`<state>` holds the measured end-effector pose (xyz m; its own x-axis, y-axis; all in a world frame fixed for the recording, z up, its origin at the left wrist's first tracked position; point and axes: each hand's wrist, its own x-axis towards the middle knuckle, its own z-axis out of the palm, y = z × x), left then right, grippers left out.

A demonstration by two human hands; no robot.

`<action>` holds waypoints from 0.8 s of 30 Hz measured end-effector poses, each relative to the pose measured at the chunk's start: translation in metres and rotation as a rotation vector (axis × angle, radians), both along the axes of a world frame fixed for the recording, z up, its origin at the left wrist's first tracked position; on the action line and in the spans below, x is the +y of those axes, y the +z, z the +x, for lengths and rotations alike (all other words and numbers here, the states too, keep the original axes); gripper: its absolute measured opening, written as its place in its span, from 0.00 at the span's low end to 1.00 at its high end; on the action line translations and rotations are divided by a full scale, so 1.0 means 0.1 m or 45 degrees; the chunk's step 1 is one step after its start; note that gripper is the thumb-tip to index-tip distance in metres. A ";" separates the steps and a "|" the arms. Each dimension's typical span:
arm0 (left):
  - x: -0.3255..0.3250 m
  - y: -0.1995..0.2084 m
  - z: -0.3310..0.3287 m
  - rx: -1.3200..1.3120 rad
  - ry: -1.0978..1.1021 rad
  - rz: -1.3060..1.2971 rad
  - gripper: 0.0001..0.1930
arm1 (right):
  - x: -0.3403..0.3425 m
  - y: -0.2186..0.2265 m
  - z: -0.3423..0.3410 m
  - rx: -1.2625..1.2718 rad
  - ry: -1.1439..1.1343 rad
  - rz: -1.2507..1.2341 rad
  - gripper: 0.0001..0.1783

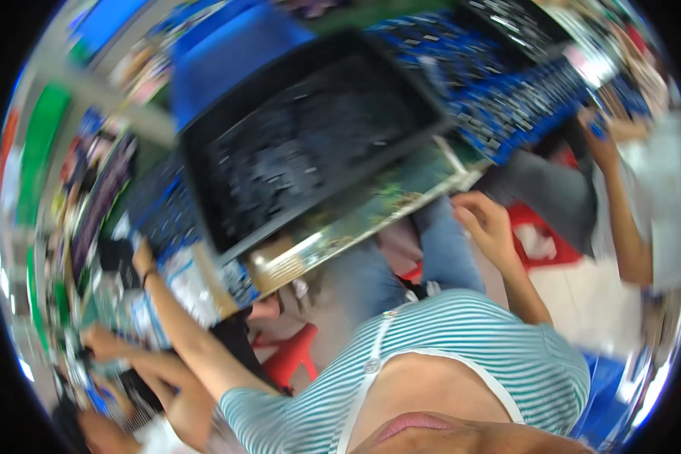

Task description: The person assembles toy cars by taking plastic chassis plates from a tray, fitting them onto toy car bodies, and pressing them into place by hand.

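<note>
Jeans lay nearest, between the striped top and the table. The right hand hung above the legs by the table's near edge, thumb and bent forefinger apart, with nothing visible between them. Beyond that edge a large black tray sat at a slant, small dark pieces spread loosely over its floor. Off to the left, the left hand lay beside a black object; blur hid whether its fingers were clamped or merely touching.

Good handling there, I judged, called for a sure fingertip grip, clear of the pale plastic bags just beside, and for passing over the tray's wall rather than against it. The strip of table before the tray gave some room; the sides looked tighter, with blue-backed parts on the right. A blue bin bounded the far side.
</note>
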<state>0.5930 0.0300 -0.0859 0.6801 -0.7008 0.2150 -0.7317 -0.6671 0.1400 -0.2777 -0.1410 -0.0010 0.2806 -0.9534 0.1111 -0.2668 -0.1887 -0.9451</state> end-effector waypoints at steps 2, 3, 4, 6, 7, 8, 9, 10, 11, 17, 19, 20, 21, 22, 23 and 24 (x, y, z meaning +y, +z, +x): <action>-0.22 0.11 -0.03 0.491 0.394 -0.354 0.33 | -0.11 0.06 -0.11 0.058 -0.149 -0.165 0.09; -0.64 0.06 -0.23 0.523 0.329 -0.331 0.33 | -0.15 0.09 -0.12 0.122 -0.185 -0.261 0.09; -0.65 0.04 -0.40 0.484 0.340 -0.366 0.32 | -0.21 0.08 -0.15 0.171 -0.257 -0.357 0.09; -0.30 0.17 -0.48 0.365 0.443 -0.460 0.31 | -0.31 0.11 -0.21 0.390 -0.304 -0.498 0.13; -0.30 0.36 -0.55 0.301 0.487 -0.510 0.31 | -0.39 0.12 -0.28 0.389 -0.331 -0.492 0.13; -0.23 0.43 -0.72 0.246 0.549 -0.561 0.30 | -0.45 0.10 -0.33 0.566 -0.443 -0.537 0.15; -0.32 0.58 -0.98 0.178 0.614 -0.614 0.30 | -0.51 0.07 -0.39 0.733 -0.550 -0.578 0.17; -0.25 0.72 -1.23 0.182 0.491 -0.814 0.28 | -0.57 0.01 -0.43 0.809 -0.593 -0.616 0.19; -0.34 0.93 -1.60 0.185 0.355 -1.009 0.26 | -0.62 -0.07 -0.51 0.812 -0.591 -0.621 0.19; -0.68 1.79 -4.81 0.285 -0.413 -1.393 0.18 | -0.81 -0.46 -0.77 0.624 -0.486 -0.720 0.11; -0.63 1.60 -5.55 0.505 -0.818 -1.022 0.20 | -0.72 -0.37 -0.78 0.561 -0.446 -0.718 0.11; -0.67 1.37 -5.89 1.003 -0.957 -1.110 0.17 | -0.64 -0.30 -0.79 0.579 -0.384 -0.738 0.11; -0.65 1.26 -6.24 1.401 -0.810 -0.911 0.17 | -0.56 -0.24 -0.76 0.582 -0.306 -0.753 0.11; -0.78 1.00 -6.51 1.889 -0.899 -0.802 0.23 | -0.43 -0.12 -0.73 0.585 -0.249 -0.750 0.12; -0.90 0.77 -6.69 2.248 -0.944 -0.673 0.31 | -0.30 -0.03 -0.73 0.537 -0.187 -0.668 0.12; -0.98 0.57 -6.88 2.451 -0.947 -0.614 0.37 | -0.17 0.03 -0.72 0.491 -0.126 -0.590 0.13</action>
